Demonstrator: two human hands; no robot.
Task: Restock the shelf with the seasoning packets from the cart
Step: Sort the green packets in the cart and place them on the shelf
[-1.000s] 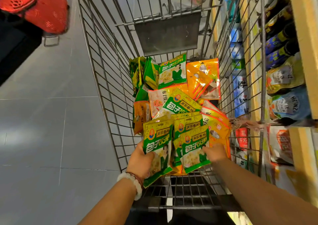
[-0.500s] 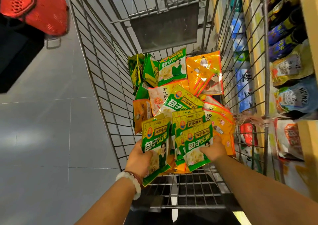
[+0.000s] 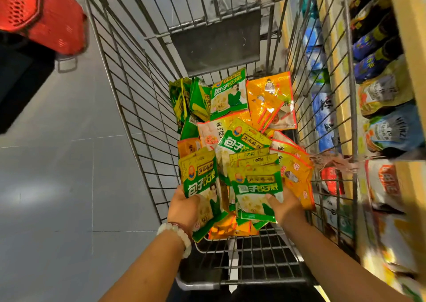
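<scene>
A shop aisle: a wire shopping cart beside stocked shelves, red shopping basket on grey floor tiles.

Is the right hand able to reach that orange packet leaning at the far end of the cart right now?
Probably not yet: the right hand grips a stack of green packets, and the orange packet lies beyond the pile, though nothing covers it.

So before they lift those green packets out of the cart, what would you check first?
1. Left hand grips a green packet: ok.
2. Right hand holds the green stack: ok.
3. Stack squared up: not ok, packets fan out.
4. Way up out of the cart: ok, open top.
5. Free slot on the shelf: cannot tell, blurred.
6. Orange packets underneath not caught in the grip: cannot tell.
</scene>
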